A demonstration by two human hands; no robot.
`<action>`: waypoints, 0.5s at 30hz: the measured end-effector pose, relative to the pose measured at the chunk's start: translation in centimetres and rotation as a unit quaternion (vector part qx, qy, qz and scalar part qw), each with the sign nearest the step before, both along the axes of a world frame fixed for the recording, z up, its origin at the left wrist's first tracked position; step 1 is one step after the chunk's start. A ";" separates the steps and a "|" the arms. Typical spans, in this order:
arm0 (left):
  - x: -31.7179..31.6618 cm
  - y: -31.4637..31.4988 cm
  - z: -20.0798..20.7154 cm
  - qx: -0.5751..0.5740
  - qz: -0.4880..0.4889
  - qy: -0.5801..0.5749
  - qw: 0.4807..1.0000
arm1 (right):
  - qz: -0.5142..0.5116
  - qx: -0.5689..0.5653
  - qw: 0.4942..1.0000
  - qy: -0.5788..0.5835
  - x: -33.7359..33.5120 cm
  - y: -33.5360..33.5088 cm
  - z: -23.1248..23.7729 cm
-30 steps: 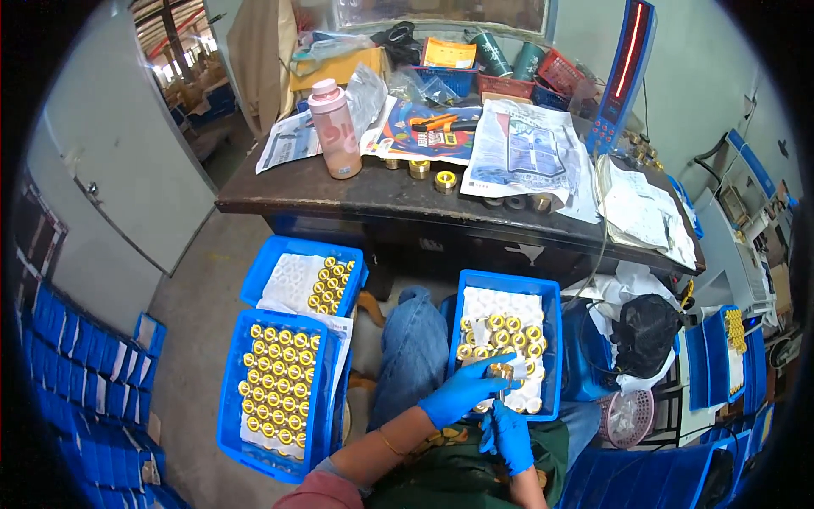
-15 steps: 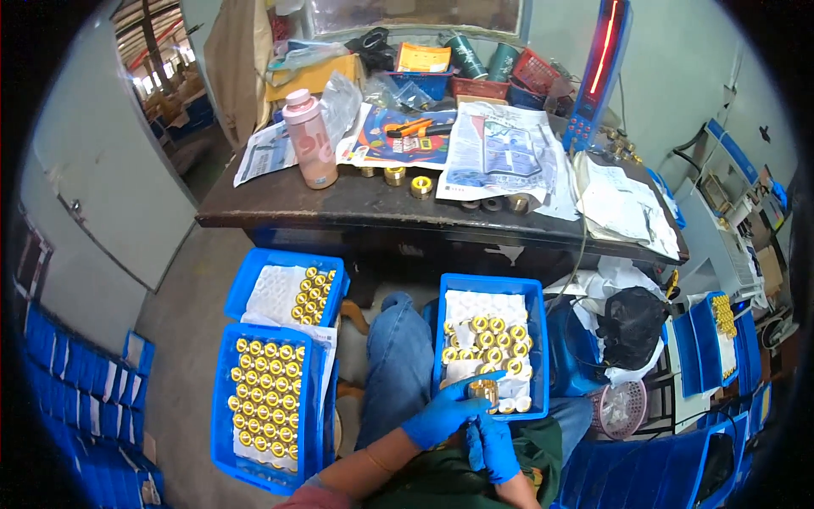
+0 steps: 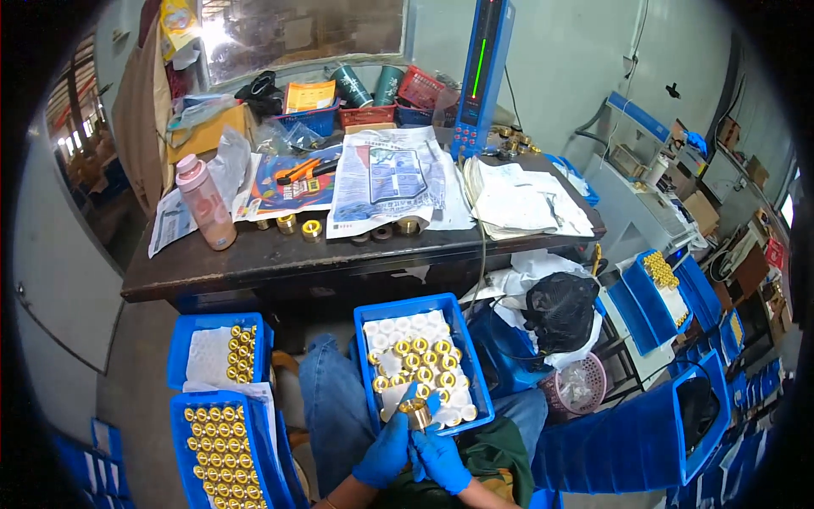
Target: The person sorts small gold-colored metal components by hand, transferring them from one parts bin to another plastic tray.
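Note:
Just in front of my lap, a brass ring-shaped fitting (image 3: 415,413) is pinched in my left hand (image 3: 387,450), which wears a blue glove. My right hand (image 3: 442,462), gloved in blue too, is closed right below the fitting; whatever its fingers hold is hidden. Beyond both hands, a blue bin (image 3: 485,399) on my lap contains several yellow-ringed brass fittings (image 3: 421,360) and white-wrapped pieces on white lining. On the desk stands a tall blue column gauge (image 3: 483,81), its lit bar green.
To my left, a blue crate (image 3: 263,441) has rows of brass fittings, with another blue crate (image 3: 175,348) behind. A dark desk (image 3: 288,276) carries a pink bottle (image 3: 206,204), newspapers and papers. At right are a pink basket (image 3: 585,386) and a black bag (image 3: 560,310).
My view has swung to the right. The column gauge's lit bar went from red to green. My hands have come closer together, the brass fitting still in the left one.

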State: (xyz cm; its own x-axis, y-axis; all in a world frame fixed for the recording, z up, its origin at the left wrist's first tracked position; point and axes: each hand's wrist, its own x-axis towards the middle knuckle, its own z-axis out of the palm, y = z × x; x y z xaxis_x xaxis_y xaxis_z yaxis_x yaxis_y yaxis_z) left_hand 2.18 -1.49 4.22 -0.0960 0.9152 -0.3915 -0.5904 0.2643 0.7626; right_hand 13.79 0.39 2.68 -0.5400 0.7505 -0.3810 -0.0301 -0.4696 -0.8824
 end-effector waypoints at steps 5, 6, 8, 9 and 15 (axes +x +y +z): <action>-0.5 -0.2 0.7 0.063 -0.027 0.078 0.995 | -0.031 0.082 0.996 -0.027 0.0 -0.4 -1.1; -0.5 0.0 0.8 0.075 -0.026 0.116 0.990 | -0.031 0.082 0.996 -0.028 0.0 -0.6 -1.4; -0.2 0.3 0.7 0.087 -0.034 0.087 0.992 | 0.015 0.160 0.986 -0.034 -0.1 -1.0 -1.8; -0.1 0.4 0.7 0.100 -0.042 0.059 0.992 | 0.016 0.159 0.986 -0.035 0.0 -1.0 -1.7; -0.9 -0.4 1.6 0.124 -0.017 0.047 0.991 | 0.003 0.238 0.968 -0.075 0.1 -0.5 -1.3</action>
State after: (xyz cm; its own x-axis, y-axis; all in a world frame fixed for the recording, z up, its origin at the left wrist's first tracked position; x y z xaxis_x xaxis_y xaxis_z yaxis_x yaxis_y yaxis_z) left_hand 1.26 -1.87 5.85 -0.0888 0.9855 -0.1446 -0.5078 0.0801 0.8578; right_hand 13.92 -0.12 1.40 -0.5101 0.8575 -0.0677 0.1167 -0.0091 -0.9931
